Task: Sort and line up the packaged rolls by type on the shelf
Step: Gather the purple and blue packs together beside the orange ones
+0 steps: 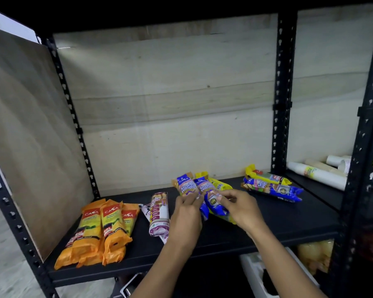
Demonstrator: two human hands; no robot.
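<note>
Three orange rolls (101,229) lie side by side at the left of the black shelf (289,222). Two purple-and-white rolls (158,214) lie to their right. In the middle, two blue rolls rest side by side: my left hand (186,214) grips the left blue roll (185,187) and my right hand (241,208) grips the right blue roll (213,201). A yellow roll (221,184) lies under and behind them. At the back right another blue roll (274,189) lies across in front of a second yellow roll (267,175).
A brown board (30,136) closes the shelf's left side. Black slotted uprights (281,104) stand at the right. White paper cups and tubes (319,173) lie on the neighbouring shelf. White bins (261,274) sit below.
</note>
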